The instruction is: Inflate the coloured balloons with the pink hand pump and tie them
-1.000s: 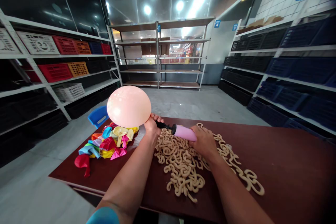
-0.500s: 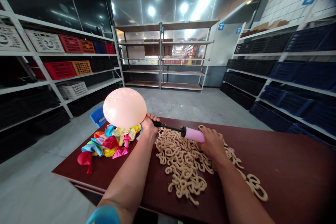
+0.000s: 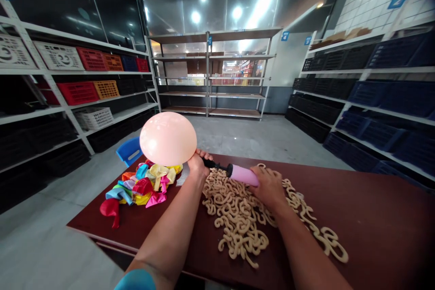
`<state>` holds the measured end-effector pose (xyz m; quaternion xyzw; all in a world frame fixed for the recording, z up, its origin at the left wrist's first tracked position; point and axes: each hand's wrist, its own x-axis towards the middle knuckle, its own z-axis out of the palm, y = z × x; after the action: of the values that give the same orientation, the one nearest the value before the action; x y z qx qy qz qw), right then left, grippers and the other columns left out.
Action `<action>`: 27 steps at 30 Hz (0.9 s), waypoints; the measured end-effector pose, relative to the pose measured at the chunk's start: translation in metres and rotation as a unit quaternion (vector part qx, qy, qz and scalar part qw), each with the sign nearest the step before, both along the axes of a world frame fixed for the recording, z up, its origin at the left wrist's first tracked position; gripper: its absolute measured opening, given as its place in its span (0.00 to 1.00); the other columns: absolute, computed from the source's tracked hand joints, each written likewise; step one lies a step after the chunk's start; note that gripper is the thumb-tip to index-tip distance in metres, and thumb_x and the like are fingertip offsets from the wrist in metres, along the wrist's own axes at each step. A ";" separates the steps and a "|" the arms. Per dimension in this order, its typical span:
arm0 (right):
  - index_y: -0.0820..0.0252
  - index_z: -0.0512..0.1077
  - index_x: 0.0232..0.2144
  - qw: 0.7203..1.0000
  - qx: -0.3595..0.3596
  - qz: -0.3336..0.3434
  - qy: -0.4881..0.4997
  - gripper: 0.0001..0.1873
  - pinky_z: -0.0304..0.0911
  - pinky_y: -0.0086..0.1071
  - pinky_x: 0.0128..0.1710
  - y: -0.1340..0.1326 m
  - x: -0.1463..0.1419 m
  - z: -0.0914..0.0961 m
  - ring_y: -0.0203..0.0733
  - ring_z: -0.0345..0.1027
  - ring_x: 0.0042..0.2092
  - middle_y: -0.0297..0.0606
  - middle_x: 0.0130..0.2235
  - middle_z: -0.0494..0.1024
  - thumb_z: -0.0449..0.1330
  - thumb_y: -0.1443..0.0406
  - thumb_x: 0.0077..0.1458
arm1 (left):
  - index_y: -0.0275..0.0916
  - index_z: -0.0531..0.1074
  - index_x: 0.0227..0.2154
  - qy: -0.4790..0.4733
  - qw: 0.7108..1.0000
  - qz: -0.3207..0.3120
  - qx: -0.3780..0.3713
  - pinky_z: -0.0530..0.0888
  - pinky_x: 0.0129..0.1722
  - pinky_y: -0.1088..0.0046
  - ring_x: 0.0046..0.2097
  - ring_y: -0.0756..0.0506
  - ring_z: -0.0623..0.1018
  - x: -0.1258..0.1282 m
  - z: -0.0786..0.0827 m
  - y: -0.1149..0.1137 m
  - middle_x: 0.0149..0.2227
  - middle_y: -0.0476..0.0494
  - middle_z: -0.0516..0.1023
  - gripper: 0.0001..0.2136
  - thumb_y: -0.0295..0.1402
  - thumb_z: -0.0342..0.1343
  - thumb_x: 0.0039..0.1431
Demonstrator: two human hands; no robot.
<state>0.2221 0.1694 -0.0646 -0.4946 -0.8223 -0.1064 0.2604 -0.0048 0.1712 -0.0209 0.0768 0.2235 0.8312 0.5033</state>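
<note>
My left hand (image 3: 200, 163) is closed around the black nozzle end of a hand pump, where the neck of an inflated pink balloon (image 3: 168, 138) meets it. The neck itself is hidden by my fingers. My right hand (image 3: 270, 186) wraps the pink barrel of the balloon pump (image 3: 243, 175), and a short stretch of black rod shows between the two hands. Under the pump lies a heap of beige curled, ring-like pieces (image 3: 234, 217). Left of my left forearm is a pile of limp, colourful balloons (image 3: 146, 186).
The dark red table (image 3: 360, 217) carries all of this. A blue chair (image 3: 129, 150) stands behind its left corner. Shelves with crates (image 3: 79, 93) line the left wall, dark blue bins (image 3: 408, 99) the right, and a metal rack (image 3: 208, 72) the back.
The pump has shortened: my right hand and the barrel moved left toward my left hand, covering more of the black rod. The balloon and my left hand shifted slightly right.
</note>
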 end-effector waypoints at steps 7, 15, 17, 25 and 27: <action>0.49 0.64 0.42 0.994 -0.009 -0.104 -0.012 0.22 0.39 0.46 0.48 0.017 0.027 -0.007 0.46 0.58 0.46 0.34 0.41 0.72 0.56 0.68 0.41 | 0.39 0.53 0.21 -0.016 0.998 0.054 -0.028 0.58 0.17 0.77 0.15 0.54 0.57 -0.031 0.002 0.002 0.15 0.56 0.52 0.06 0.22 0.42 0.45; 0.55 0.64 0.42 0.999 -0.022 -0.013 -0.032 0.21 0.46 0.35 0.41 0.002 0.004 0.002 0.45 0.59 0.43 0.39 0.40 0.71 0.58 0.65 0.41 | 0.39 0.52 0.21 0.000 1.000 0.014 -0.023 0.57 0.17 0.78 0.15 0.55 0.57 -0.004 -0.002 0.003 0.16 0.56 0.51 0.07 0.21 0.42 0.44; 0.57 0.64 0.42 1.000 -0.013 0.009 -0.024 0.21 0.47 0.35 0.42 -0.003 -0.004 0.002 0.46 0.59 0.43 0.40 0.40 0.71 0.58 0.65 0.41 | 0.39 0.52 0.21 0.001 1.000 -0.006 -0.019 0.58 0.17 0.77 0.15 0.54 0.57 0.008 -0.003 0.002 0.16 0.56 0.51 0.07 0.22 0.43 0.45; 0.55 0.65 0.43 0.999 -0.007 0.044 -0.008 0.19 0.47 0.35 0.43 -0.006 -0.010 0.003 0.45 0.61 0.42 0.39 0.39 0.72 0.57 0.61 0.45 | 0.39 0.51 0.20 -0.002 0.999 -0.029 -0.020 0.58 0.18 0.76 0.16 0.54 0.57 0.017 0.000 -0.003 0.16 0.55 0.51 0.07 0.22 0.43 0.45; 0.54 0.65 0.42 0.999 -0.009 0.036 -0.010 0.19 0.46 0.36 0.44 -0.002 -0.005 0.003 0.44 0.61 0.42 0.38 0.39 0.72 0.58 0.63 0.44 | 0.39 0.52 0.20 -0.003 1.000 -0.020 -0.021 0.58 0.18 0.76 0.16 0.53 0.58 0.008 0.002 -0.002 0.16 0.55 0.50 0.07 0.21 0.43 0.44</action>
<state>0.2175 0.1672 -0.0621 -0.4658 -0.8430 -0.0947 0.2518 0.0034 0.1693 -0.0189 0.0683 0.2382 0.8164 0.5217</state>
